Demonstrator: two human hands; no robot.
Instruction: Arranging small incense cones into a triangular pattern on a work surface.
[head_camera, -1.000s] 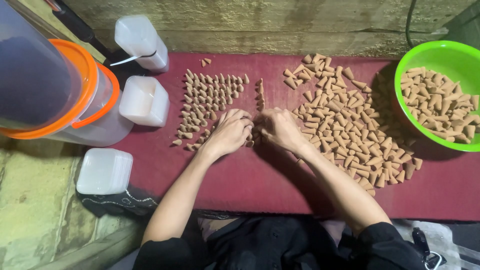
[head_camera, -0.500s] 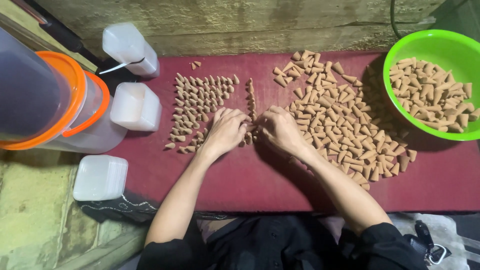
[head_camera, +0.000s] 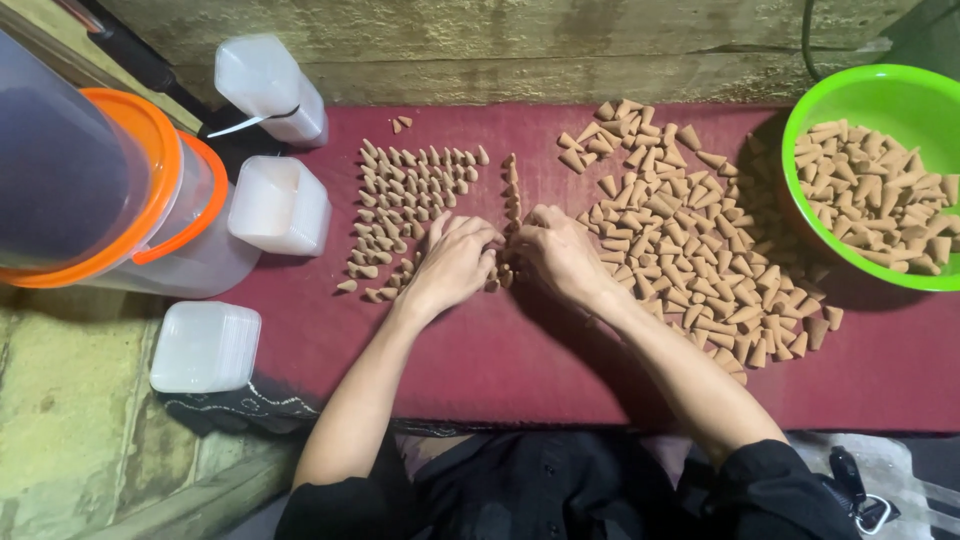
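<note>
Small tan cones cover a dark red mat (head_camera: 520, 370). On the left they stand in neat rows (head_camera: 410, 195); on the right they lie in a loose heap (head_camera: 690, 240). A short single line of cones (head_camera: 512, 188) runs between the two groups. My left hand (head_camera: 455, 262) lies palm down at the lower edge of the rows, fingers on several cones. My right hand (head_camera: 558, 250) rests beside it at the foot of the single line, fingertips pinching cones there. What sits under the fingers is hidden.
A green bowl (head_camera: 830, 110) with more cones sits at the right edge. Clear containers with orange rims (head_camera: 120, 210) and white square tubs (head_camera: 280, 205), (head_camera: 205, 345) stand on the left. A concrete wall (head_camera: 520, 40) runs behind the mat.
Both hands stay close together at the same spot among the cones, with only small finger movements. The camera view has shifted slightly.
</note>
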